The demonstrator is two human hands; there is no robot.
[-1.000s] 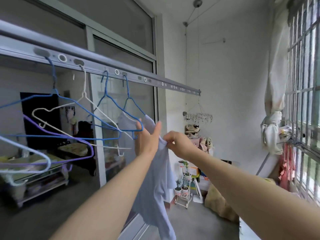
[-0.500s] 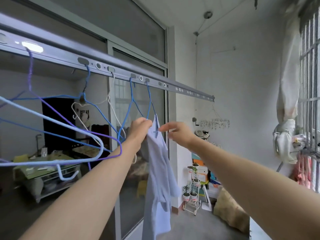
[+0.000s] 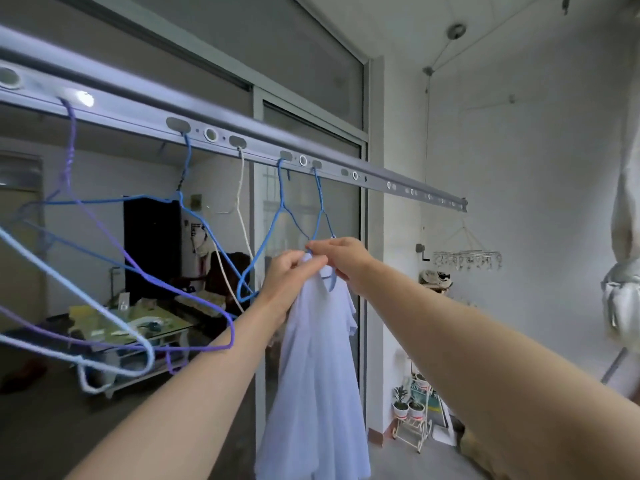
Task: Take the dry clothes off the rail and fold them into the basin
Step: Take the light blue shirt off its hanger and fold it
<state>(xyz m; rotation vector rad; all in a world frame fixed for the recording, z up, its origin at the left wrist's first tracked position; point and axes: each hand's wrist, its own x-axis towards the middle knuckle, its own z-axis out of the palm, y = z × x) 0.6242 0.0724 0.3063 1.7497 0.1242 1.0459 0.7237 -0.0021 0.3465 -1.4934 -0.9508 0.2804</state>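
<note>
A pale blue shirt [image 3: 318,368] hangs from a blue wire hanger [image 3: 320,216] hooked on the grey metal rail [image 3: 263,147] overhead. My left hand [image 3: 291,275] grips the shirt's collar at the top. My right hand [image 3: 341,254] pinches the hanger wire and the shirt's shoulder just right of it. The two hands touch at the fingertips. Several bare hangers, blue, white and purple [image 3: 138,271], hang on the rail to the left. No basin is in view.
A glass sliding door [image 3: 304,98] stands behind the rail. A round peg dryer [image 3: 467,259] hangs at the far wall, a small plant stand [image 3: 414,420] stands on the floor below it, and a tied curtain [image 3: 623,292] hangs at the right edge.
Both hands have come together at the top of the shirt. My right hand moved left onto the hanger, and my view shifted closer and to the left.
</note>
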